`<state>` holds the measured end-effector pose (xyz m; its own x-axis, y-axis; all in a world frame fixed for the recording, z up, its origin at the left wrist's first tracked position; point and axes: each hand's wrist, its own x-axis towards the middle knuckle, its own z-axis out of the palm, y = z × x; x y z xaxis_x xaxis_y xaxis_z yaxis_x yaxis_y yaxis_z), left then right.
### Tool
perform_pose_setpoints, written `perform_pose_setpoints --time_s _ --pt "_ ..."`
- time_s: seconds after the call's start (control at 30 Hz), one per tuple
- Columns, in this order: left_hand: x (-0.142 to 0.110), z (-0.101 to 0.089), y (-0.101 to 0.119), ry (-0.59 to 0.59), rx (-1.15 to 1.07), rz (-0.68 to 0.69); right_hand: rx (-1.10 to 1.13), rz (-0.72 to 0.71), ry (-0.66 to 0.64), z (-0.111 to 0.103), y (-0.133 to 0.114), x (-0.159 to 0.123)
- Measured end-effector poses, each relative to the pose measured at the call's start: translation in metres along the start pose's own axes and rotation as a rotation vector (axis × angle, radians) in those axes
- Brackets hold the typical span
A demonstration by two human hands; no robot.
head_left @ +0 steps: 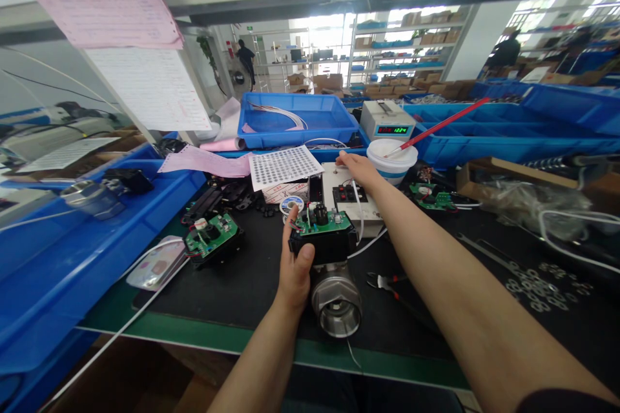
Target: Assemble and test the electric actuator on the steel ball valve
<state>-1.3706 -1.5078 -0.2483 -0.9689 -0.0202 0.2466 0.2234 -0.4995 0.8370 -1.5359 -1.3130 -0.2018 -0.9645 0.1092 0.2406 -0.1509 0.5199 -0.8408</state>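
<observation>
Your left hand (296,271) grips the motorised ball valve (329,251), upright, by its left side; beyond that grip, rightward, your right hand (362,169) is over the switch box (330,186), its hold impossible to tell.

Single head-worn view, from above and behind the near edge of the bench (254,300). Faces forward and down, across the bench, over its far edge and into the room. Close on the work: left hand (296,275) near the middle, right hand (359,171) a little beyond it, toward the far edge. Near edge crosses low, sloping down rightward. Very wide angle, sides stretched; distant shelves (382,33) show small near the top.
</observation>
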Motion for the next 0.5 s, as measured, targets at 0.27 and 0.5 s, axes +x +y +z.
perform_pose_setpoints --time_s 0.27,0.5 --pt "0.0 0.0 -0.002 0.008 -0.016 0.005 0.043 -0.01 0.013 0.002 0.0 -0.001" --pt "-0.003 -0.002 0.004 -0.057 -0.09 -0.05 0.195 -0.118 0.187 -0.014 -0.01 -0.016"
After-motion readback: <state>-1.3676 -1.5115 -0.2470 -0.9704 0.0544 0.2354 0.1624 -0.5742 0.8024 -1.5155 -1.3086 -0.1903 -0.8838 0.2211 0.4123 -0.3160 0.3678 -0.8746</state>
